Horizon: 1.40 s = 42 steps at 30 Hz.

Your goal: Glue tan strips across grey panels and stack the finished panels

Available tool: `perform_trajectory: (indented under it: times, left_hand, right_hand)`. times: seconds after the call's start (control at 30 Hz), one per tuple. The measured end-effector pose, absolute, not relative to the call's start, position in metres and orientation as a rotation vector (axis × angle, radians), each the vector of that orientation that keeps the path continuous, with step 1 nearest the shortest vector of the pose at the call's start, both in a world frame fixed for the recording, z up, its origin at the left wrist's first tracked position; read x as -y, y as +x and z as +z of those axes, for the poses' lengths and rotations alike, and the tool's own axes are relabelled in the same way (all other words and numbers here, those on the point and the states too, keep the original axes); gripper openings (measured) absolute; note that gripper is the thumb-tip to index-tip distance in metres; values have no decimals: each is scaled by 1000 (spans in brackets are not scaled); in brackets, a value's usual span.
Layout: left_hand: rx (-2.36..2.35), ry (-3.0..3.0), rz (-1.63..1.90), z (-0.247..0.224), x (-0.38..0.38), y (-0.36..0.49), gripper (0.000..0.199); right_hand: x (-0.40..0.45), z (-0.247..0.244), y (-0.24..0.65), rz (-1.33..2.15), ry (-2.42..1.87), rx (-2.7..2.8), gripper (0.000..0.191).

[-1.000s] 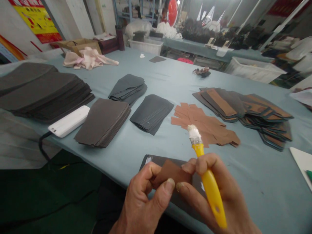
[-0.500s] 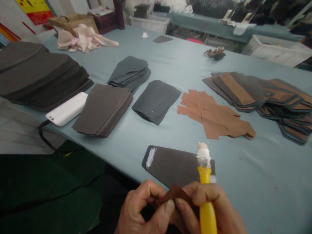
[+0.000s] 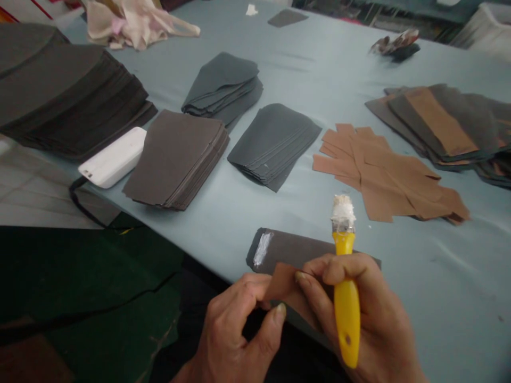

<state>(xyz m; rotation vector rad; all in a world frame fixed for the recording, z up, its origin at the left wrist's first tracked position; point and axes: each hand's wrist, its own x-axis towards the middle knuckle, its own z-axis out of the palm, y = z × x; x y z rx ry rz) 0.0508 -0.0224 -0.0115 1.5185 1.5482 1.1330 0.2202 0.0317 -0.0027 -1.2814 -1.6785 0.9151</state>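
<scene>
A small brown strip (image 3: 285, 287) is held up over the table's front edge. My right hand (image 3: 359, 308) pinches its upper edge between thumb and finger and also holds a yellow-handled brush (image 3: 346, 298), bristles up and coated white. My left hand (image 3: 243, 324) is at the strip's left end, its fingers touching it and its thumb a little apart below. Just behind the hands lies a dark panel (image 3: 307, 247) with a white smear near its left end; its right part is partly hidden by the right hand and brush.
Brown strips (image 3: 383, 170) lie in a loose pile at right, with dark and brown pieces (image 3: 443, 122) beyond. Stacks of dark panels (image 3: 175, 154), (image 3: 275, 141) and a white device (image 3: 114, 159) with a cable are at left and centre. Cream cloth (image 3: 136, 24) lies farther back.
The view has tilted down and shifted left. My left thumb has come away from the strip, which now shows more of its brown face. The brush remains in my right hand.
</scene>
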Motion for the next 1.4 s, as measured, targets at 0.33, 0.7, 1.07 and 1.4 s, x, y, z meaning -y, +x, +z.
perform_trajectory:
  times: [0.33,0.7,1.07,1.4]
  left_hand:
    - [-1696,2139,863,-23,33,34,20]
    - [-1631,2130,793,-26,36,29,22]
    - [-1566,2120,808,-27,36,23,21]
    - [-1546,2113,798,-25,32,21,21]
  right_hand:
    - [-61,-9,216,928,-1327,1928,20]
    - [-71,-21,216,999,-1357,1965,19]
    - [-72,-19,214,1016,-1431,1949,20]
    - [-72,-17,214,1050,-1461,1956,19]
